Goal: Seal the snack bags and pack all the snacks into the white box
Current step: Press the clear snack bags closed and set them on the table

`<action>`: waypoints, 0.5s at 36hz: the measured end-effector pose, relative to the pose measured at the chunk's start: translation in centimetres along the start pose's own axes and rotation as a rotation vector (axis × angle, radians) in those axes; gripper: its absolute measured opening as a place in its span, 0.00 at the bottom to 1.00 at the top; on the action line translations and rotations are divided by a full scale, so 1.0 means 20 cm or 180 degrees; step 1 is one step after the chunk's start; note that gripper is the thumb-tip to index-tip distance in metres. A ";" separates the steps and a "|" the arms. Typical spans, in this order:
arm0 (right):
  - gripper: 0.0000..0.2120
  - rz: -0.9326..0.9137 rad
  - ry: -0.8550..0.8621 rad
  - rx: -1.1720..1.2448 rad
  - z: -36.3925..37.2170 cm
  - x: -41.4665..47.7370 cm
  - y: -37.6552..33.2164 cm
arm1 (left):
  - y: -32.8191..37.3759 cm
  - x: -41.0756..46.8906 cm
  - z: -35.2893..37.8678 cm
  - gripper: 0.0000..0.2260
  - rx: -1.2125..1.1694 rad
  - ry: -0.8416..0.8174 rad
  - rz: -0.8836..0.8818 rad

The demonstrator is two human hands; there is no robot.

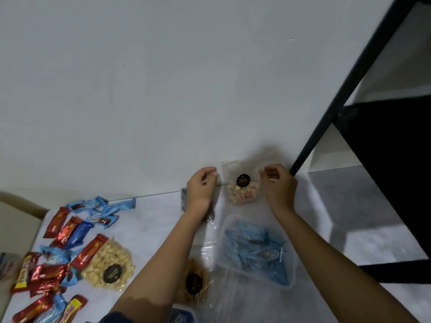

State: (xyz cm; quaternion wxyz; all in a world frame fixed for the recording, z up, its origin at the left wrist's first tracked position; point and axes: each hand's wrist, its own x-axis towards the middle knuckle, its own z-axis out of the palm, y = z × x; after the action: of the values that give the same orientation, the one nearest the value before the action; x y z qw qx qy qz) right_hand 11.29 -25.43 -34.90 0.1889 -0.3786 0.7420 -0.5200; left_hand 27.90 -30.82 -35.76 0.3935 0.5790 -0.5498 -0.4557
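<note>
- The left hand (202, 185) and right hand (278, 185) flank the clear bag of pastel snacks (243, 191), which stands at the far edge of the table (158, 220) against the wall (140, 89). Fingers curl at its top corners, but I cannot tell whether they pinch the film or only hover beside it.
- If the mouth is pressed shut unevenly, a gap may remain and pieces could spill once the bag goes into the white box (251, 275).
- The film looks slick; a loose pinch could slip and let the bag topple.
- The box, just near of the bag, already holds blue-wrapped bars (254, 250). Forcing bulky bags on top could crush the contents.
- The left forearm passes over the bag of brown snacks (194, 282); drawing the arm back carelessly could drag it toward the near edge.
- The bag of pale nuts (109, 264) and the red wrapped bars (58, 231) lie well to the left, easy to overlook or knock off.
</note>
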 end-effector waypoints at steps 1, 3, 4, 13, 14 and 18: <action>0.03 -0.0020 -0.0058 -0.0024 0.00 -0.03 0.00 | -0.02 -0.02 -0.04 0.08 0.0055 -0.0009 -0.0031; 0.03 -0.0040 -0.0313 -0.0098 0.02 -0.10 0.00 | -0.07 -0.07 -0.13 0.07 0.0238 -0.0031 -0.0100; 0.04 -0.0058 -0.0493 -0.0183 0.04 -0.14 0.00 | -0.11 -0.10 -0.18 0.08 0.0455 -0.0036 -0.0117; 0.28 0.0083 -0.2623 -0.1922 0.32 -0.35 -0.03 | -0.36 -0.34 -0.50 0.28 0.1428 -0.0555 -0.0667; 0.28 0.0012 -0.2671 -0.2133 0.35 -0.37 -0.03 | -0.37 -0.35 -0.52 0.28 0.1348 -0.0651 -0.0734; 0.28 -0.0067 -0.2633 -0.2332 0.44 -0.42 -0.06 | -0.39 -0.37 -0.55 0.28 0.1185 -0.0960 -0.0832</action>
State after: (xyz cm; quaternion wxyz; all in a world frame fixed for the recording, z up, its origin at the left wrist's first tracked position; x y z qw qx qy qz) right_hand 22.99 -24.87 -38.15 0.3153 -0.5997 0.7346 -0.0377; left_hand 40.70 -23.22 -39.56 0.1318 0.6330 -0.5971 -0.4748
